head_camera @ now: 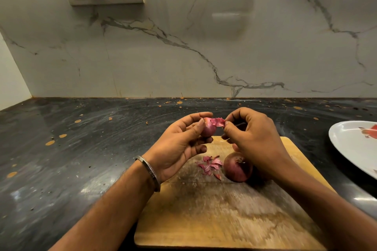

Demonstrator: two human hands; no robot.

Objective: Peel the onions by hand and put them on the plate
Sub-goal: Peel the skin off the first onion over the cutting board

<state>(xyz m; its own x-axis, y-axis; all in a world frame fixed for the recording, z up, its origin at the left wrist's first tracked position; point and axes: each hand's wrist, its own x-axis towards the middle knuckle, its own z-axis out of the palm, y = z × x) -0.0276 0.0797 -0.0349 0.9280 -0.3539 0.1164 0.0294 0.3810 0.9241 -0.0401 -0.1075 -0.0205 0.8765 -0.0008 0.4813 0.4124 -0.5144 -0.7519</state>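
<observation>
The small red onion (208,130) sits up off the board in your left hand (179,149), thumb and fingers curled round it, above the far edge of the wooden chopping board (224,210). Your right hand (253,138) pinches a strip of pink skin (217,122) that is half lifted from the onion's top. So you look to be mid-peel on this one. I'd judge the next move calls for a steady pull away from the bulb, turning the onion as the skin tears. A second, unpeeled onion (237,167) lies on the board just beside a little heap of skin scraps (211,166). The white plate (353,144) waits well to your right on the dark countertop (81,149); whether it holds an onion yet I cannot tell
</observation>
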